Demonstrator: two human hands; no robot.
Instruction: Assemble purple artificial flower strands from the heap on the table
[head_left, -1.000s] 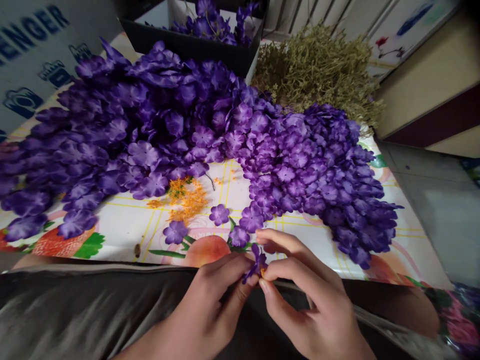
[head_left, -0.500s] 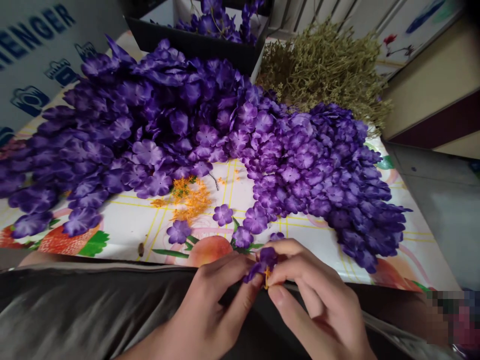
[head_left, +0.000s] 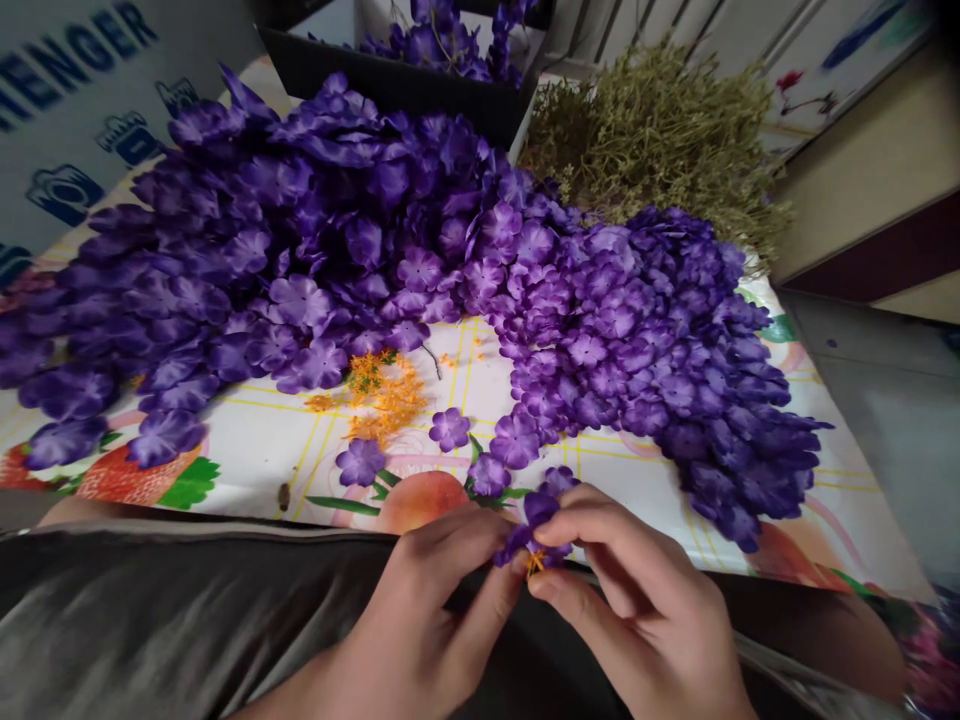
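Hundreds of purple fabric blossoms (head_left: 360, 230) heap across a fruit-print oilcloth (head_left: 247, 440), with a black box (head_left: 390, 85) and dried greenery (head_left: 652, 130) behind and orange sprigs (head_left: 375, 395) in front. At the near edge, the left hand (head_left: 442, 590) and right hand (head_left: 630, 590) pinch one blossom (head_left: 537, 508) at its centre, where an orange stamen (head_left: 535, 563) shows.

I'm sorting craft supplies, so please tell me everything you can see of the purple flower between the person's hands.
The purple flower looks artificial, with thin, fabric-like, deep violet petals, somewhat crumpled and partly hidden. A small orange sprig pokes out beneath it. The flower is pinched between the fingertips of the left hand and right hand, which touch it from either side.
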